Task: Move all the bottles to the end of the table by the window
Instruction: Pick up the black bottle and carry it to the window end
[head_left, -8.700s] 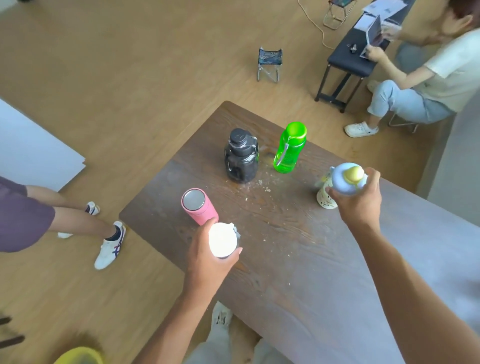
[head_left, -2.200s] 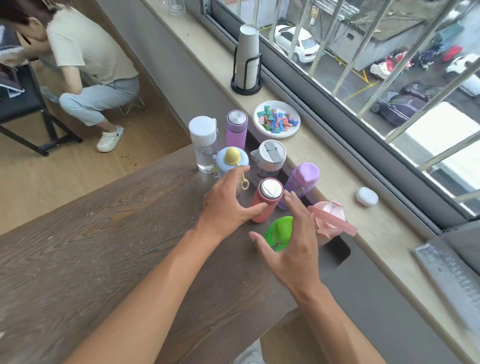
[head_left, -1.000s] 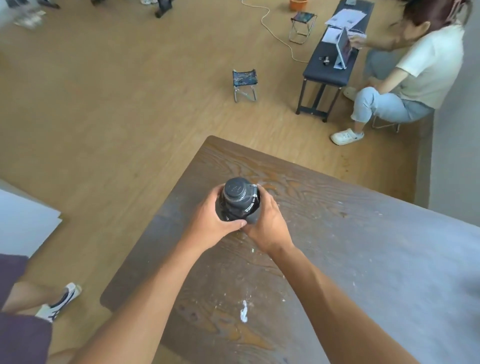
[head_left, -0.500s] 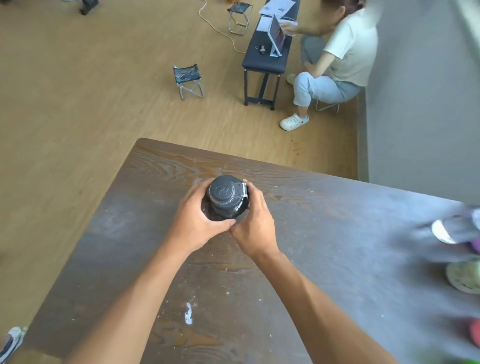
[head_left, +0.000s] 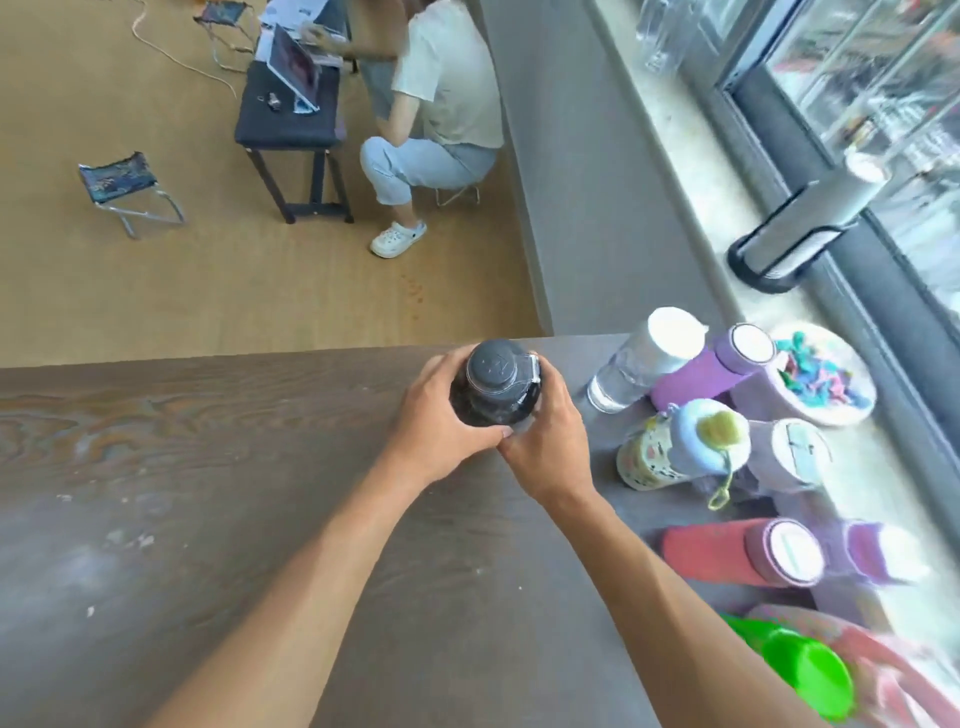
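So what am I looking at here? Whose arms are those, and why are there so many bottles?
There is no machine here. A person wears a camera on their head, so you see what they see, looking down at their own arms. Their left hand and right hand together hold a dark bottle over a brown wooden table. On the right, by the window, other bottles already stand in a group: a clear one with a white lid, a purple one, a red one and a green one. The dark bottle is going there too. Another person sits on the floor further back.
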